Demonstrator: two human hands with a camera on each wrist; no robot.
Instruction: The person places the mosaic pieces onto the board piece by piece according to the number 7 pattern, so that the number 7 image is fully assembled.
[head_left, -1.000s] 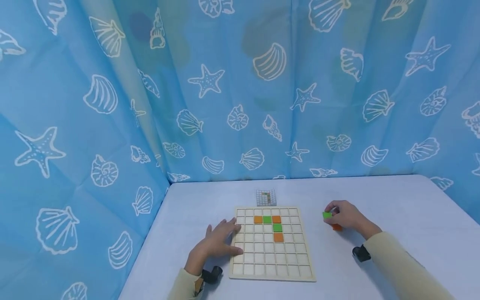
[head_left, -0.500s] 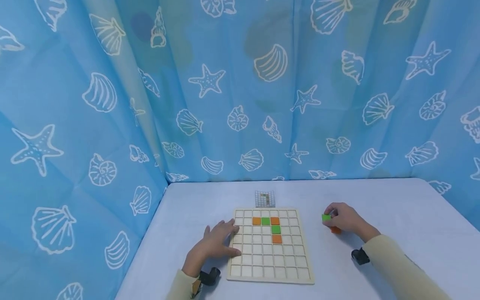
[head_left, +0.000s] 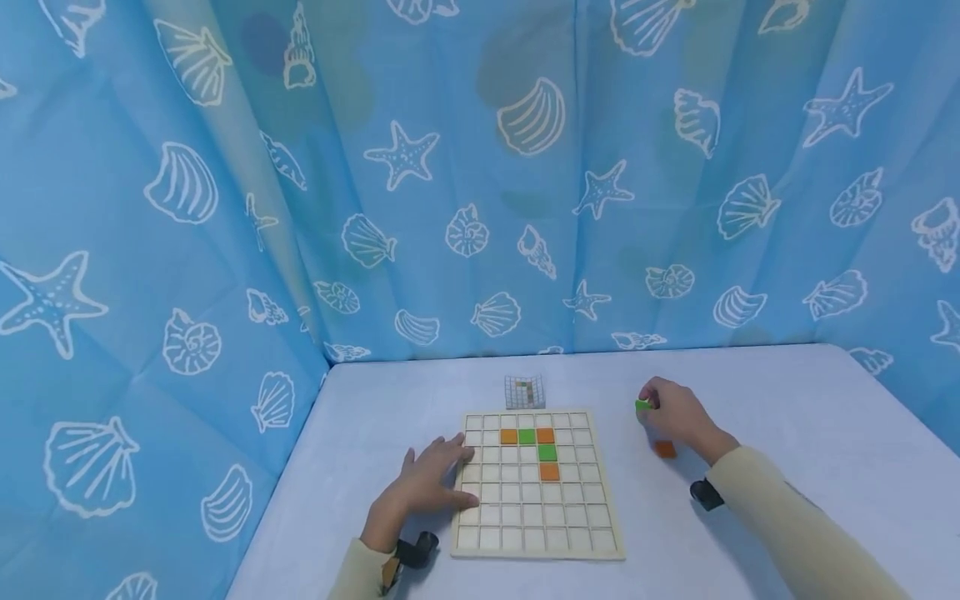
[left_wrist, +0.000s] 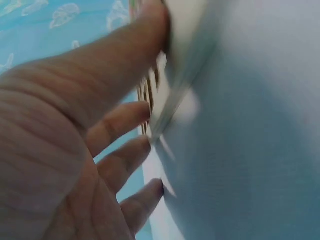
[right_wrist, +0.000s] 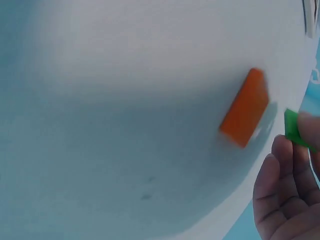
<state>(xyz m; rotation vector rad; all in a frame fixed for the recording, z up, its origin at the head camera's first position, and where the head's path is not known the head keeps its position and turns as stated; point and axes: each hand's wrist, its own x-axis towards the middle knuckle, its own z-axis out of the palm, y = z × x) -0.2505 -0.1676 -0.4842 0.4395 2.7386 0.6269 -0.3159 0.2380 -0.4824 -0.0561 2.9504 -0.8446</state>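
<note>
A pale wooden grid board (head_left: 491, 517) lies on the table, with orange and green square tiles set in some of its cells. Along the board's left edge rests my left hand (head_left: 431, 479), its fingers spread and fairly straight; the left wrist view shows the fingertips (left_wrist: 142, 150) at the edge. Right of the board, my right hand (head_left: 681, 414) pinches a green tile (right_wrist: 294, 127) between thumb and fingers, above the table. An orange tile (head_left: 665, 449) lies on the table below and beside that hand, apart from it.
Behind the board stands a small gridded card (head_left: 524, 392) with a coloured pattern on it. A white cloth covers the table (head_left: 405, 392). Blue shell-print curtains (head_left: 450, 167) hang behind and at the left.
My right hand has lifted the green tile up and away from the orange tile, which now shows more fully. The left hand stays at the board's edge; the head view has shifted slightly.
</note>
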